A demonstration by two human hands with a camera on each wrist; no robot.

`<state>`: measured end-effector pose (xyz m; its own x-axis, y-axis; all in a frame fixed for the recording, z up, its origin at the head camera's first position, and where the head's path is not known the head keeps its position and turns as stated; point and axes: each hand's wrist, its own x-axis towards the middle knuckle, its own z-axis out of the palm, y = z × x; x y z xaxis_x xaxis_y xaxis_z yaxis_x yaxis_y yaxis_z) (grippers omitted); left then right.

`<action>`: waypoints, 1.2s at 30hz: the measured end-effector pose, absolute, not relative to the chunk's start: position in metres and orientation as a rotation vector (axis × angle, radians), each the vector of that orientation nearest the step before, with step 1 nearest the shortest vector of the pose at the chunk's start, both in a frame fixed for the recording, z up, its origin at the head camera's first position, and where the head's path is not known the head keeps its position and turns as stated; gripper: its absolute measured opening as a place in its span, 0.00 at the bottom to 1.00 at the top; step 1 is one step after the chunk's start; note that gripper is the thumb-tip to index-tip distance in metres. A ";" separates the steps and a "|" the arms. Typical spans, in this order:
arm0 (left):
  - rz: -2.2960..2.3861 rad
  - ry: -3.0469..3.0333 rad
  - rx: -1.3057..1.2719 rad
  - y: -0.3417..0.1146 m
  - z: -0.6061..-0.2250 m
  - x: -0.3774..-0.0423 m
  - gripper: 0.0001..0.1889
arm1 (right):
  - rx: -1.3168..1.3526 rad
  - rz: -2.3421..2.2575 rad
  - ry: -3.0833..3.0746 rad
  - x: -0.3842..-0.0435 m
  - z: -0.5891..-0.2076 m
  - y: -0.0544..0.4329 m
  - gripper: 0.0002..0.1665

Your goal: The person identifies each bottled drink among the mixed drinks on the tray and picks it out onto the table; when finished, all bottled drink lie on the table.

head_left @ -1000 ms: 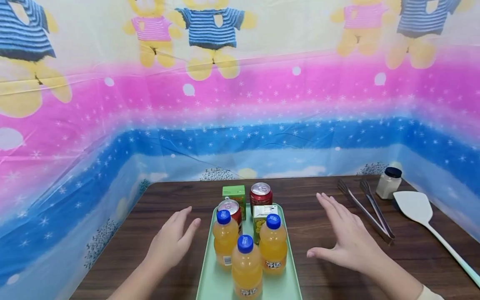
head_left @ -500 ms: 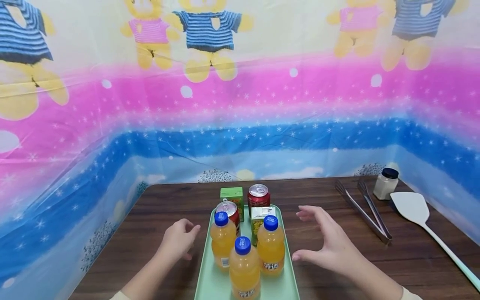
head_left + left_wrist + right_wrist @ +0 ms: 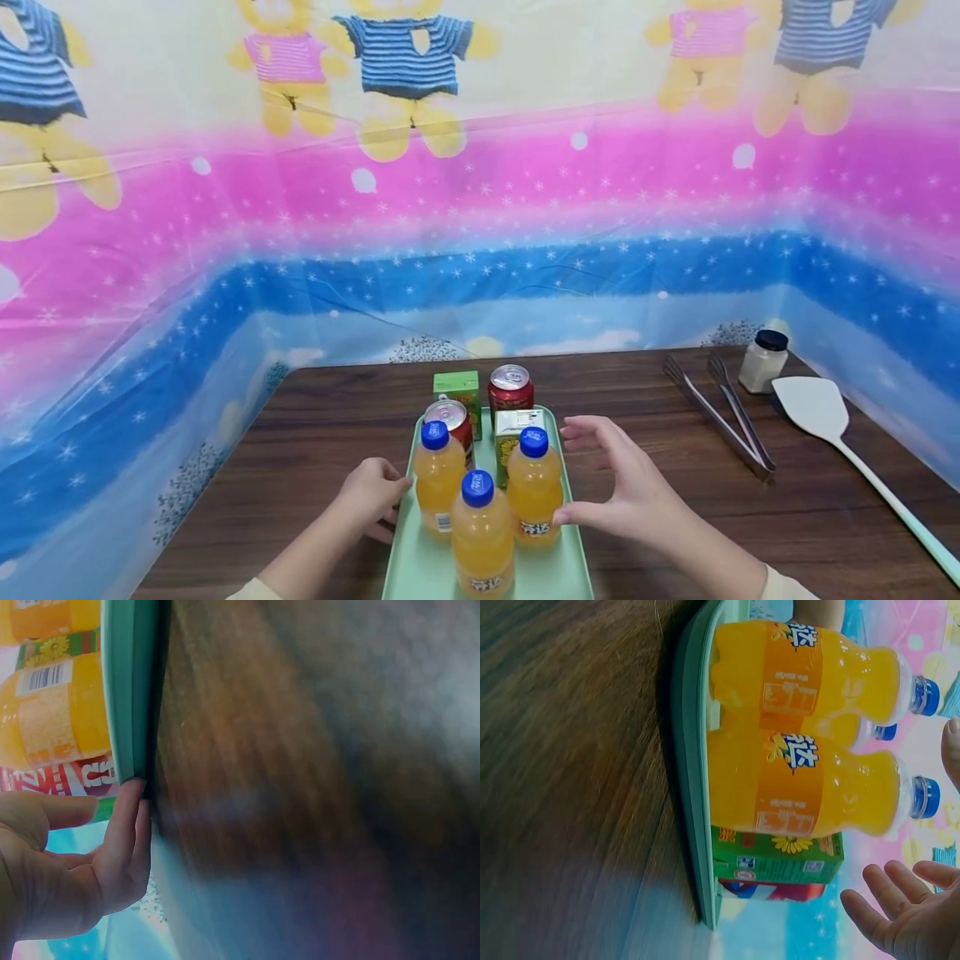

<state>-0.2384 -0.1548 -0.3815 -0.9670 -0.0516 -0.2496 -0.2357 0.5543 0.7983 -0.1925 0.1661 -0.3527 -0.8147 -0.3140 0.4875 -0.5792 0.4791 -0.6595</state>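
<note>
At lower centre, the left hand (image 3: 371,494) touches the green tray (image 3: 557,577), fingers and thumb apart; the right hand (image 3: 624,487), fingers parted, curves beside the rightmost orange-drink bottle (image 3: 535,490).

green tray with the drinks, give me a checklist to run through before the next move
1. Left hand at the tray: ok, fingertips seem to touch its left side.
2. Right hand at the tray: not ok, apart from it in the right wrist view.
3. Orange bottles, all three, upright: ok.
4. Blue caps on all three: ok.
5. Rear red can fully on the tray: cannot tell, base hidden.
6. Tongs and white spatula apart from the tray: ok, off to its right.
</note>
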 end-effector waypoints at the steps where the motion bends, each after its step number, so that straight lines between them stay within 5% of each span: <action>1: 1.362 2.593 -0.248 -0.154 -0.381 -0.239 0.13 | 0.763 1.263 -2.428 -0.193 -0.353 0.165 0.48; 36: 1.274 2.664 -0.205 -0.154 -0.392 -0.243 0.10 | 0.813 1.542 -2.368 -0.204 -0.372 0.138 0.36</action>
<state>-0.2433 -0.1544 -0.3919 -0.9741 -0.0460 -0.2214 -0.2012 0.6232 0.7558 -0.2040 0.1385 -0.3722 -0.8284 -0.3364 0.4479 -0.5457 0.3042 -0.7808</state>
